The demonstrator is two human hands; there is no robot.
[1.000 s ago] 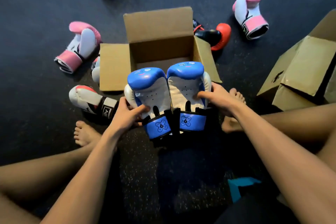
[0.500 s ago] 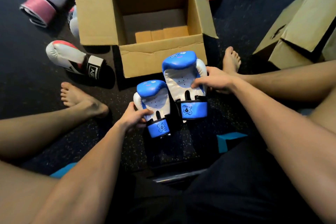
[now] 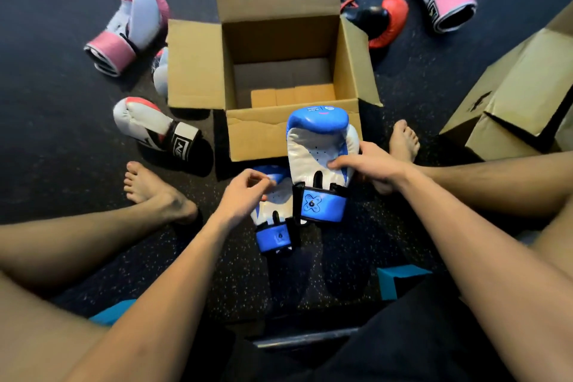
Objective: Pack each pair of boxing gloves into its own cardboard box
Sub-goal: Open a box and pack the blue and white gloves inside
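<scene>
One blue glove (image 3: 319,146) is gripped at its side by the right hand (image 3: 369,164) and held up in front of the near wall of the open cardboard box (image 3: 257,136). The second blue glove (image 3: 273,220) is laid on the floor under the left hand (image 3: 245,195), whose fingers are curled; whether it is gripped cannot be told. Both are judged light, padded and squashy, best taken at the stiffer cuff. The near wall must be cleared; pink gloves (image 3: 130,22) and a second box (image 3: 521,96) are scattered nearby.

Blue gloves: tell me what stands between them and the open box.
Nothing visible blocks the way. The open box has its flaps folded outward and shows only bare cardboard inside. The right hand holds the upper blue glove before the near flap; the lower blue glove lies under the left hand.
</scene>
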